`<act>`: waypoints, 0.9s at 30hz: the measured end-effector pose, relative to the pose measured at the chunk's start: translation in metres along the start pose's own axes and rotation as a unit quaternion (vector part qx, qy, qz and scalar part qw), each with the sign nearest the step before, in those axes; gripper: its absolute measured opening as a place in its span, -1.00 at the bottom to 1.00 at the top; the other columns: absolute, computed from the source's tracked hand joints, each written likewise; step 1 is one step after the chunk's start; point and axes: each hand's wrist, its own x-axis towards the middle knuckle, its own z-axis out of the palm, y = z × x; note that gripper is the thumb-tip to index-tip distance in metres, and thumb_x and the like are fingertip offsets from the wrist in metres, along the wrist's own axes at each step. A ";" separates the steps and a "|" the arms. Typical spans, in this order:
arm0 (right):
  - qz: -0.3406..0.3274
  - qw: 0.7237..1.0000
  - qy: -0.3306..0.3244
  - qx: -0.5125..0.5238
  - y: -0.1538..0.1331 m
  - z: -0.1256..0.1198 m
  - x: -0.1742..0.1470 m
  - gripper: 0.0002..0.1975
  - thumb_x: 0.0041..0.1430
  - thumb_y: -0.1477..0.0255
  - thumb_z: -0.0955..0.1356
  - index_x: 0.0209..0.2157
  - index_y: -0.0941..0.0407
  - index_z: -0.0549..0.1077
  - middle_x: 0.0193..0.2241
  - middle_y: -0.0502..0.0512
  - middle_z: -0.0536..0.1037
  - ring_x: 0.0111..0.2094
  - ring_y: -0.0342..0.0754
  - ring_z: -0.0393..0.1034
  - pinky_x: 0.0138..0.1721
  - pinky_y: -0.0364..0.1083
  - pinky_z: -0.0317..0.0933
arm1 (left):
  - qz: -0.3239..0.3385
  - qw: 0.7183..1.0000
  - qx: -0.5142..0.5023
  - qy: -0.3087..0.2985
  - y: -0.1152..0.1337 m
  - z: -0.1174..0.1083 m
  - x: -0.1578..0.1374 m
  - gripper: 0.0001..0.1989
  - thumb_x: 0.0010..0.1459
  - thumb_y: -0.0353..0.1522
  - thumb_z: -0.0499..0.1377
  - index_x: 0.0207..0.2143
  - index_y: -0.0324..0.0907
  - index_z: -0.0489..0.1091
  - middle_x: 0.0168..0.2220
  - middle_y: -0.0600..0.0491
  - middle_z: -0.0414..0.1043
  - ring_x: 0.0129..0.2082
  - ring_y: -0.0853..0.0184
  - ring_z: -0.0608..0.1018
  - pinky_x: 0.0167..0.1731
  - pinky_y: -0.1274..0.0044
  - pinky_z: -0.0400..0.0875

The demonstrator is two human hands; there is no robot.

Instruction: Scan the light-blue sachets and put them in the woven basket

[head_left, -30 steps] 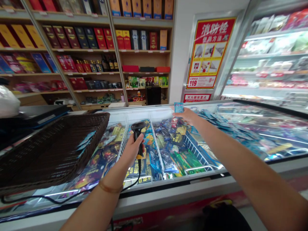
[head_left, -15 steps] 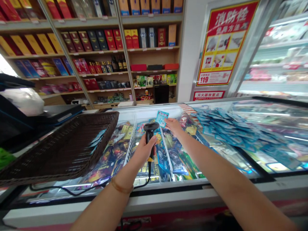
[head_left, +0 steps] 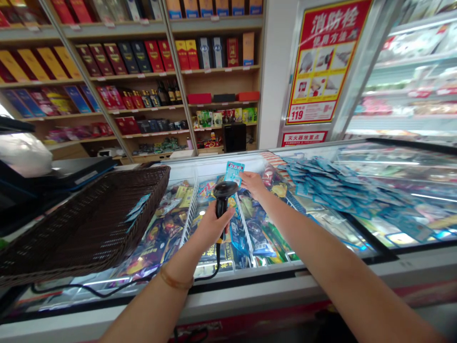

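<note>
My left hand (head_left: 214,223) is wrapped round the grip of a black barcode scanner (head_left: 224,190), its head pointing away from me. Beyond it, a small light-blue packet (head_left: 233,172) is pinched at its right edge by my right hand (head_left: 253,183). The packet stands tilted, its printed face towards me, just past the scanner head. To the right, a heap of similar blue packets (head_left: 328,183) lies on the freezer's glass top. A few more blue packets (head_left: 137,209) lie inside the brown wicker basket (head_left: 89,214) at left.
Below my hands is a chest freezer (head_left: 285,281) with bagged goods in white wire dividers. The scanner's black cable (head_left: 218,259) runs along its front edge. Shelves of boxes (head_left: 214,71) stand behind, with a red poster (head_left: 328,62) on the wall and a dark machine (head_left: 21,181) at left.
The view has shifted slightly, so the surroundings sit a little further left. The blue packet is a bit more upright behind the scanner. Both hands keep their holds.
</note>
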 end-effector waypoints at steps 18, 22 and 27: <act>0.017 0.998 0.063 0.007 0.007 0.005 -0.001 -0.85 0.09 0.40 0.48 -0.47 0.13 0.48 -0.57 -0.03 0.56 -0.42 -0.11 0.52 -0.24 -0.11 0.42 | -0.003 0.998 0.002 0.056 0.013 0.003 -0.005 -0.56 0.08 0.01 0.27 -0.29 -0.11 0.22 -0.63 0.23 0.27 -0.71 0.45 0.32 -0.65 0.57 0.21; 0.052 0.995 0.087 0.014 0.006 0.039 0.004 -0.83 0.15 0.54 0.41 -0.50 0.12 0.40 -0.65 -0.03 0.50 -0.46 -0.08 0.53 -0.29 -0.10 0.45 | 0.000 0.970 -0.144 0.195 0.037 -0.018 -0.007 -0.53 0.07 0.05 0.25 -0.29 -0.12 0.23 -0.51 0.17 0.35 -0.67 0.46 0.37 -0.66 0.58 0.25; 0.083 0.996 0.012 0.025 0.002 0.126 0.006 -0.88 0.15 0.58 0.42 -0.41 0.14 0.42 -0.64 -0.02 0.49 -0.48 -0.09 0.52 -0.30 -0.08 0.50 | 0.045 0.924 -0.199 0.323 0.076 -0.090 -0.026 -0.60 0.11 -0.05 0.28 -0.31 -0.15 0.25 -0.51 0.16 0.37 -0.64 0.47 0.39 -0.64 0.62 0.30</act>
